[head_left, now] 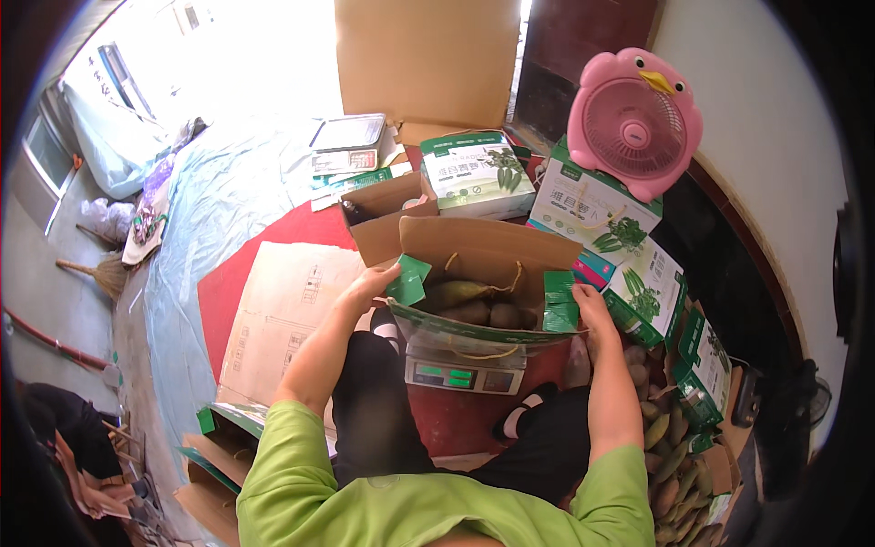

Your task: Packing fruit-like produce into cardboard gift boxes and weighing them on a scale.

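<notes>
An open carton [492, 239] with green end flaps and yellow cord handles stands in front of me, its brown lid raised at the back. Several green radishes [460, 294] lie inside. My left hand [372, 283] is closed on the carton's left green flap [409, 280]. Over on the other end, my right hand [592, 306] grips the right green flap [561, 303] between thumb and fingers. Under the carton, its lower part partly hidden, is a weighing scale [467, 376] with lit green displays.
Closed radish cartons [478, 175] stand behind, with a pink bird-shaped fan [635, 128] on one. A second scale [349, 135] is at the back. Loose radishes [673, 492] heap at my right. Flattened cardboard [273, 319] lies left. Another person [68, 428] is at far left.
</notes>
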Tool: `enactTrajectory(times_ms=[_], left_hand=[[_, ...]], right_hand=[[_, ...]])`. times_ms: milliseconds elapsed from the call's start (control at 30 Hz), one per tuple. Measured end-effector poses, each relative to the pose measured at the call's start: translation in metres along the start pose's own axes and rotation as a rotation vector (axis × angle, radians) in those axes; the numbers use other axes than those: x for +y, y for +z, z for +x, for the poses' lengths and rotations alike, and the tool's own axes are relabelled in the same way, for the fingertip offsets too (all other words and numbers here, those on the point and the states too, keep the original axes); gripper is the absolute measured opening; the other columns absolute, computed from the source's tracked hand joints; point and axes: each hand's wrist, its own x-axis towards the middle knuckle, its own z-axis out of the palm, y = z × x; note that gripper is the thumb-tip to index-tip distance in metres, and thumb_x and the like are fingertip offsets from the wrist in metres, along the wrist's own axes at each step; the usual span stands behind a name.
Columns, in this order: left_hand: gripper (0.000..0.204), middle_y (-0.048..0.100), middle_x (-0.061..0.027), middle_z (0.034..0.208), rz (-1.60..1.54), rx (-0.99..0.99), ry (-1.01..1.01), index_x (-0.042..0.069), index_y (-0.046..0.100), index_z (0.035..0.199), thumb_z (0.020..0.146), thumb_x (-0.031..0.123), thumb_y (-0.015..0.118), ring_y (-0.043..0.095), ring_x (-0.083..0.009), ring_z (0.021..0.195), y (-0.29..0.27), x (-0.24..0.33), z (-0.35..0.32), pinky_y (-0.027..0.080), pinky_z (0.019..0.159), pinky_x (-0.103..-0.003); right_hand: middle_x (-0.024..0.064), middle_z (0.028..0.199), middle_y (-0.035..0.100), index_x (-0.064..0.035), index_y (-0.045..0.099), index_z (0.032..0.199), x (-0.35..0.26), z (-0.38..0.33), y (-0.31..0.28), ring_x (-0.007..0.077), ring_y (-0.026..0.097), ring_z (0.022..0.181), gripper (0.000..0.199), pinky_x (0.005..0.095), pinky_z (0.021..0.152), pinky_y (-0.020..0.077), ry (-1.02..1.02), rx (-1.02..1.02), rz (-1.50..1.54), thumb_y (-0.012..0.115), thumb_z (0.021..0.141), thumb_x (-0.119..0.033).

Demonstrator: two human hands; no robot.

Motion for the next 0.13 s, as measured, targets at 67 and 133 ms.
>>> enactTrajectory(times_ms=[67,133], left_hand=[[0.059,0.061,-0.0068,0.109,-0.048,0.011,0.008,0.013,0.054,0.125,0.086,0.057,0.052,0.057,-0.0214,0.094,-0.007,-0.007,-0.003,0.047,0.073,-0.038],[0.060,0.061,-0.0058,0.108,-0.102,0.017,-0.002,0.016,0.052,0.128,0.085,0.058,0.052,0.057,-0.0203,0.092,-0.011,-0.021,-0.006,0.047,0.073,-0.038]], right_hand=[[0.0094,0.103,0.063,0.0019,0.058,0.112,-0.011,-0.004,0.003,0.0163,0.057,0.095,0.039,0.0295,0.084,0.0431,-0.022,0.028,0.086,0.054,0.091,-0.031],[0.0093,0.105,0.063,0.0003,0.058,0.113,-0.008,0.009,0.012,0.0154,0.056,0.096,0.040,0.0289,0.085,0.0426,-0.025,0.002,0.182,0.055,0.091,-0.033]])
